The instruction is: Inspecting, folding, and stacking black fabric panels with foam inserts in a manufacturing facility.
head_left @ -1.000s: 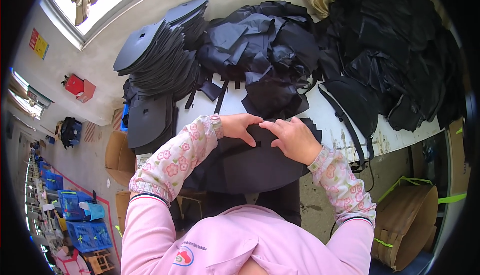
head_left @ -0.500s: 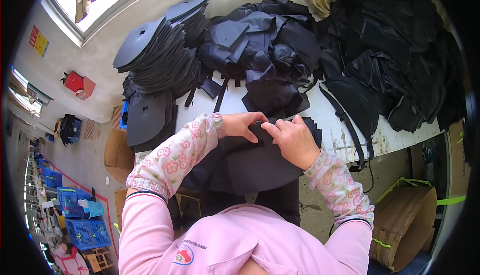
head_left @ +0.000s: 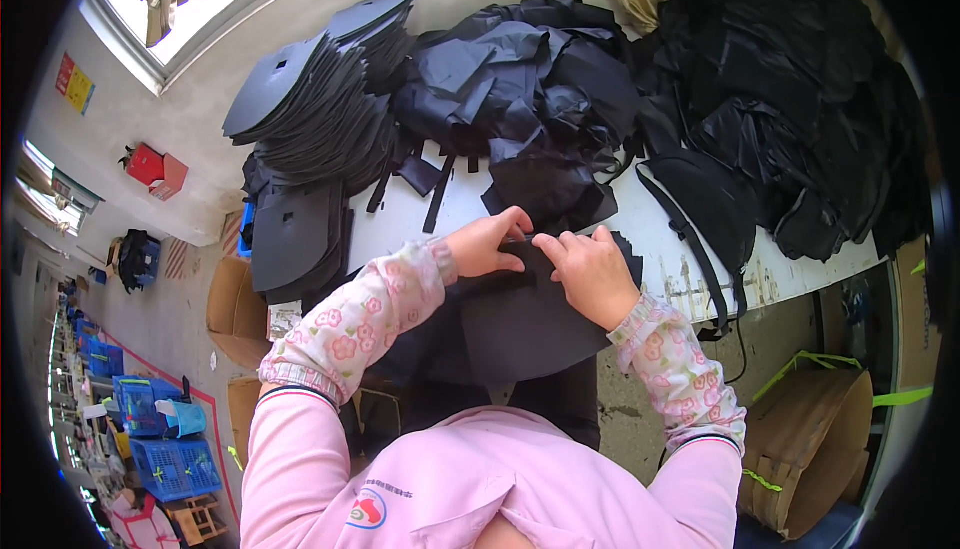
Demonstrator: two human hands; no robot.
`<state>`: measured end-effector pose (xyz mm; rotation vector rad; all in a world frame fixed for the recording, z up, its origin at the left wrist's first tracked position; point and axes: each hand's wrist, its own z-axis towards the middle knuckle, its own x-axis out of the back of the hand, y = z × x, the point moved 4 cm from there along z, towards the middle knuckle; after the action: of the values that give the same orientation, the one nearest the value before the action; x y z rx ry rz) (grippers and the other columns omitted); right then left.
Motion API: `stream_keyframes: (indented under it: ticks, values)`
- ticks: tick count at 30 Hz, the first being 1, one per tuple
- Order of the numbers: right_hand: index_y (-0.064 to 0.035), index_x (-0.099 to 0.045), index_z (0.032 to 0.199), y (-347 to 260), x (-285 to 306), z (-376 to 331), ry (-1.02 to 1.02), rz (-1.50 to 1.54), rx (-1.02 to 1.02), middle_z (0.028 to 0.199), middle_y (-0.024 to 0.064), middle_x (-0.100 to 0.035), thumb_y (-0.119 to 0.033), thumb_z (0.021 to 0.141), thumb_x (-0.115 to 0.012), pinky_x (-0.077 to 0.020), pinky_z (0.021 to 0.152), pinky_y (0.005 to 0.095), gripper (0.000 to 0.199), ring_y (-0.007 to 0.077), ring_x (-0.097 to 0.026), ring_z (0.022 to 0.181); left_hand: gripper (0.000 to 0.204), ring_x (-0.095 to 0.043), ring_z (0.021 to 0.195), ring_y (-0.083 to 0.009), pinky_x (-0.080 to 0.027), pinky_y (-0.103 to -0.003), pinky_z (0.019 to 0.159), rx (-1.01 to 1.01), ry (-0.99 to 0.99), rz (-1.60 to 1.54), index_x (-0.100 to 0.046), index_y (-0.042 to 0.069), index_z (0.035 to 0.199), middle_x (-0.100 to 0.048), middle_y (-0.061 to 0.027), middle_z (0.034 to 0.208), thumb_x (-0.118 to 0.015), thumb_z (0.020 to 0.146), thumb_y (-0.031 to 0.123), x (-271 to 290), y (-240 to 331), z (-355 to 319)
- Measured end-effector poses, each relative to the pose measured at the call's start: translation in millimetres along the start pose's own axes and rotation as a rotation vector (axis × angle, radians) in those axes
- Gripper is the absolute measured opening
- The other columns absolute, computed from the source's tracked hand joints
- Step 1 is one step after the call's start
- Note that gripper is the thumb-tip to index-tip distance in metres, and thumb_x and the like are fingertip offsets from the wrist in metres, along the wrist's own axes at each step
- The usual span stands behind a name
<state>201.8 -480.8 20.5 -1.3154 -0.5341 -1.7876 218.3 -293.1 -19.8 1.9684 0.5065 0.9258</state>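
A flat black panel [head_left: 535, 334] with a rounded lower edge lies in front of me, reaching over the table's near edge toward my lap. At its upper edge my left hand [head_left: 487, 244] pinches the black material, thumb and index finger bent toward each other. Close beside it on the right, my right hand [head_left: 597, 277] is closed on the same edge, its index finger pointing at the left fingertips. More dark fabric hangs under my left forearm. What exactly sits between the fingertips is too small to make out.
Stacked black panels [head_left: 310, 99] stand at the table's left. Crumpled black fabric [head_left: 520, 79] fills the back, and a larger heap [head_left: 780, 79] rises at right beside a black bag piece with straps [head_left: 705, 214]. Cardboard boxes [head_left: 815, 459] stand below the white table [head_left: 670, 269].
My fingertips have drawn slightly apart, leaving a wider gap between the hands. My left fingers have lifted a little, and the panel has shifted slightly to the right.
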Motion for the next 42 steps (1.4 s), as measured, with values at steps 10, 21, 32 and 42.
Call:
stream_keyframes:
  ticks: [10,21,32,42]
  values:
    - [-0.0085,-0.049,0.140,-11.0,-26.3,-18.4,-0.043,0.179,0.141,0.150,0.0146,-0.043,-0.029,0.080,-0.075,-0.0261,0.118,0.0497,0.068,0.0318,-0.034,0.143,0.096,-0.016,0.152,-0.0306,-0.008,-0.058,0.120,-0.219,0.178,0.952,-0.028,0.005,0.154,-0.023,-0.0155,0.161,-0.062,0.084,0.061,-82.2,-16.6,-70.2]
    - [-0.0096,-0.045,0.144,0.5,-46.2,-44.9,-0.055,0.268,-0.001,0.152,0.0151,-0.040,-0.042,0.088,-0.067,-0.0227,0.119,0.0504,0.068,0.0335,-0.031,0.145,0.078,-0.015,0.150,-0.0400,-0.012,-0.065,0.115,0.075,0.550,0.788,-0.039,0.019,0.151,-0.020,-0.0214,0.161,-0.069,0.086,0.049,-62.3,-60.8,-141.2]
    - [-0.0065,-0.055,0.131,133.3,-78.9,-134.9,-0.168,1.075,-1.115,0.110,0.0059,-0.067,-0.053,0.102,-0.047,-0.0514,0.079,0.0314,0.056,0.0180,-0.064,0.090,0.111,-0.006,0.151,-0.0424,-0.014,-0.072,0.111,0.063,0.514,0.635,-0.023,0.021,0.157,-0.006,-0.0203,0.164,-0.076,0.070,0.063,-137.9,-46.9,-119.3]
    - [-0.0079,-0.043,0.145,91.9,-77.3,-132.7,-0.133,1.888,-0.946,0.139,0.0065,-0.057,-0.056,0.101,-0.042,-0.0486,0.101,0.0376,0.065,0.0230,-0.057,0.123,0.115,-0.001,0.152,-0.0383,-0.010,-0.072,0.112,-0.101,0.566,0.443,-0.024,0.023,0.157,-0.004,-0.0163,0.165,-0.086,0.063,0.050,-144.5,-58.5,-121.5]
